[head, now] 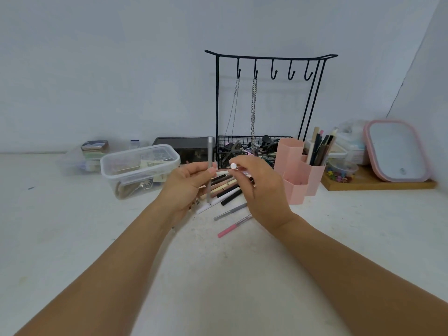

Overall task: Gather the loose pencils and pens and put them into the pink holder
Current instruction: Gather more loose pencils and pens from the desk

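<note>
My left hand [188, 187] pinches a slim grey pen [209, 156] and holds it upright above the table. My right hand [260, 187] grips a pen with a round white end [233, 166], its tip pointing toward me. Under both hands lies a heap of loose pens and pencils [226, 190]; a grey pen [230, 211] and a pink pen [234, 226] lie nearest to me. The pink holder [294, 166], made of hexagonal tubes, stands just right of my right hand, with several pens standing in its rear right tube.
A clear lidded plastic box [138, 169] sits left of the heap. Behind it stands a black wire rack [266, 69] with hooks, chains and a basket of clips. A pink-framed mirror [397, 151] leans on a wooden tray [378, 184] at the right.
</note>
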A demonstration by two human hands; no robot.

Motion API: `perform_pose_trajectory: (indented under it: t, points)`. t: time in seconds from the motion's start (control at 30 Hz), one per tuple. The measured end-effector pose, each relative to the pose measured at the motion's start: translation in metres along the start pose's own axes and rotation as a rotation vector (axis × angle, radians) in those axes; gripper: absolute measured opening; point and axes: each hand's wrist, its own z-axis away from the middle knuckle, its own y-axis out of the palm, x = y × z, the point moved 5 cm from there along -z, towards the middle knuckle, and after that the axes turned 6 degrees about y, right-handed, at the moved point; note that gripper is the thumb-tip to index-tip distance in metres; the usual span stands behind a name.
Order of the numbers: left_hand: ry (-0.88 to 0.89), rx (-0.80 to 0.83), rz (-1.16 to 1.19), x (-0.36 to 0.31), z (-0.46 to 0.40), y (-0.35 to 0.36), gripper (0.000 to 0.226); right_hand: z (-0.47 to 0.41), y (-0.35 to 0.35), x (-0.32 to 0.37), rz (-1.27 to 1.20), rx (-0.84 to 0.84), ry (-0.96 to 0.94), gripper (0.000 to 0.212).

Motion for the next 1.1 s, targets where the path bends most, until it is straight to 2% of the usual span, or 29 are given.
perform_pose_trajectory:
  t: [0.17,0.27,0.47,0.6,0.73,0.9,1.03,1.1]
  points:
    - [-0.009,0.015,0.064,-0.002,0.001,0.005,0.018,-0.011,-0.005,-0.023,-0.511,-0.131,0.637,0.02]
    - [0.014,0.036,0.074,-0.004,0.001,0.009,0.02,-0.002,-0.003,-0.04,-0.579,-0.175,0.792,0.018]
    - [-0.042,0.036,0.145,-0.006,0.004,0.012,0.034,0.007,0.002,-0.047,-0.525,-0.164,0.803,0.028]
    - [-0.062,0.078,0.283,-0.009,0.003,0.017,0.027,0.005,0.004,-0.042,-0.554,-0.142,0.816,0.031]
    - [0.086,0.032,0.117,-0.011,0.002,0.011,0.011,-0.001,0.003,-0.036,-0.59,-0.109,0.806,0.035]
    - [0.22,-0.06,-0.165,-0.017,0.003,0.005,0.03,-0.004,0.008,-0.028,-0.643,-0.041,0.788,0.031]
    - [0.283,0.022,-0.262,-0.019,0.007,0.013,0.039,-0.003,0.01,-0.023,-0.693,-0.005,0.795,0.029]
    - [0.245,0.118,-0.207,-0.016,0.01,0.02,0.037,-0.003,0.011,-0.022,-0.703,0.009,0.796,0.029]
